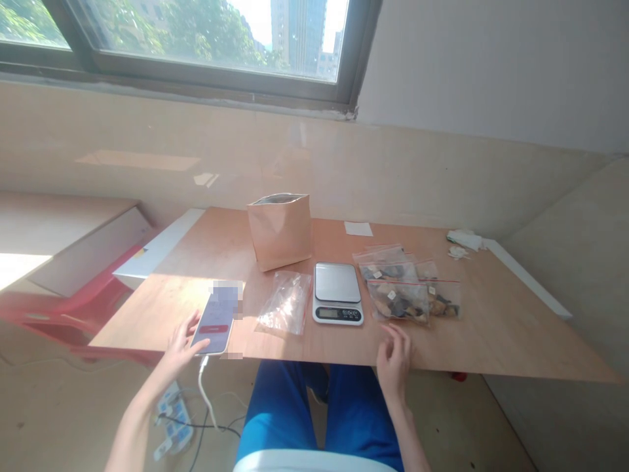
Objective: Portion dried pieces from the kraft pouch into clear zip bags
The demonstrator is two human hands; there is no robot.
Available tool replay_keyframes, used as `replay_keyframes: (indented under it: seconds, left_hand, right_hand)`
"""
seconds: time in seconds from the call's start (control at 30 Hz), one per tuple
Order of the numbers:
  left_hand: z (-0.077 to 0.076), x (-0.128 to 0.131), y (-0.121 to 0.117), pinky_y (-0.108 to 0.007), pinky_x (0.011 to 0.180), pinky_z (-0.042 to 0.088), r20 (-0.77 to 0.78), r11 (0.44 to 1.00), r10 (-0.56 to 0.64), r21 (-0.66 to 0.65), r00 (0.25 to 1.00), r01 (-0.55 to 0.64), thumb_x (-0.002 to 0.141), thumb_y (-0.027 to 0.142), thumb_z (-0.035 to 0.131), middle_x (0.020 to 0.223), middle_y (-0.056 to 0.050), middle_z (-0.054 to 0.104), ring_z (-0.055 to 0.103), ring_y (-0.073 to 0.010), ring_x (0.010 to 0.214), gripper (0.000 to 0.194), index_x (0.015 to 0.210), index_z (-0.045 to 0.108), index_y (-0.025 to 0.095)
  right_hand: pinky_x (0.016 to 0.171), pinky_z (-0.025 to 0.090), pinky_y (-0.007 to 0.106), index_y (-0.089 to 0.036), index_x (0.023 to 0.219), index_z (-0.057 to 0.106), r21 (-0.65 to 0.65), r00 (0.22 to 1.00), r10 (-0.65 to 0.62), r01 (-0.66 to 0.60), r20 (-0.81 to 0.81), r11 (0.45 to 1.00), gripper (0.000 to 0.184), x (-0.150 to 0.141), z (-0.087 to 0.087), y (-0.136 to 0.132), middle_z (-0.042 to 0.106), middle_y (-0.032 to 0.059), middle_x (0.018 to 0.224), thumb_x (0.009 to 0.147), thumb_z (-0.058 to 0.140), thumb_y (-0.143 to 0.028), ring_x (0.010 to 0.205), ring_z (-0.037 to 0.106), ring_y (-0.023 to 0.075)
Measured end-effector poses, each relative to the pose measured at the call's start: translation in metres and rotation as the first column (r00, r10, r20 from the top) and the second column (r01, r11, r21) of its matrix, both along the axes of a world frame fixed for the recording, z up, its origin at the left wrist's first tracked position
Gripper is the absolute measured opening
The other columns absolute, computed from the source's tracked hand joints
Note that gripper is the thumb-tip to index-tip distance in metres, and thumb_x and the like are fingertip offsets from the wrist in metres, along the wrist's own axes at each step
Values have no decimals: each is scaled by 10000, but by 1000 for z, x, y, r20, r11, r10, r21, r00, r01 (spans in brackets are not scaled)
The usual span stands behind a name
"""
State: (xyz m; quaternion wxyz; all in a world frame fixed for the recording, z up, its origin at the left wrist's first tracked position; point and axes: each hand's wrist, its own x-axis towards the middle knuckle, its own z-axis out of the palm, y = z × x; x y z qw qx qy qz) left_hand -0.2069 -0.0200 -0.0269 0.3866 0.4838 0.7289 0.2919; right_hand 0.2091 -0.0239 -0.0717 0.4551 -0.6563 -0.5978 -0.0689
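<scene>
My left hand [181, 344] grips the lower left edge of a smartphone [216, 321] lying at the near edge of a plywood table [515, 328]. Its lit screen shows a red button, and a white charging cable [204, 390] hangs from its bottom. My right hand [393, 360] rests at the near table edge with curled fingers, holding nothing. Just beyond it lie several clear zip bags of dark and tan pieces [398, 301]. A digital kitchen scale [338, 293], a crumpled clear plastic bag [285, 303] and an upright kraft paper pouch [280, 231] stand further left.
A white paper slip [358, 228] and crumpled white tissue [464, 240] lie at the table's far side. Red furniture [73, 314] stands left of the table. Below are a power strip [171, 419] and my blue-trousered legs [314, 406].
</scene>
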Motion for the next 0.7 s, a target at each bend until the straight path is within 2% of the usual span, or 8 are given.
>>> replay_keyframes:
  seconds: [0.17, 0.27, 0.4, 0.57, 0.7]
  left_hand:
    - [12, 4, -8, -400, 1047, 277, 12, 998, -38, -51, 999, 39, 711, 560, 440, 1465, -127, 164, 231, -271, 1323, 845, 1390, 122, 172]
    - [14, 4, -11, -401, 1062, 251, 23, 996, -65, -57, 998, 66, 716, 548, 461, 1475, -107, 133, 186, -258, 1344, 836, 1394, 113, 205]
    - [13, 3, -12, -420, 1037, 295, 34, 996, -67, -55, 997, 69, 696, 549, 500, 1482, -119, 113, 208, -290, 1334, 850, 1389, 132, 222]
    - [20, 7, -8, -404, 993, 361, 73, 997, -1, -82, 997, 7, 731, 567, 433, 1454, -135, 237, 281, -286, 1309, 792, 1384, 171, 204]
    - [30, 9, -5, -410, 926, 426, 33, 990, 70, -128, 997, -66, 750, 566, 384, 1338, -146, 429, 420, -300, 1219, 726, 1367, 262, 203]
  right_hand:
    - [804, 374, 413, -128, 930, 570, 17, 995, -102, 102, 13, 995, 246, 30, -8, -7, 567, 144, 928, 787, 370, -137, 896, 504, 254]
    - [803, 370, 409, -128, 914, 570, 14, 994, -110, 109, 28, 994, 239, 31, -10, -8, 567, 147, 921, 782, 371, -137, 890, 498, 255]
    - [801, 364, 415, -135, 903, 570, 15, 994, -109, 108, 31, 994, 233, 27, -10, -7, 564, 146, 921, 779, 372, -147, 891, 493, 256]
    - [737, 403, 382, -144, 926, 565, 47, 992, -107, 110, -74, 993, 248, 35, -8, -1, 559, 132, 926, 744, 397, -142, 850, 499, 234]
    - [845, 375, 439, -147, 910, 577, 122, 993, -120, 119, -1, 985, 236, 56, 10, 23, 547, 134, 968, 764, 392, -160, 968, 495, 253]
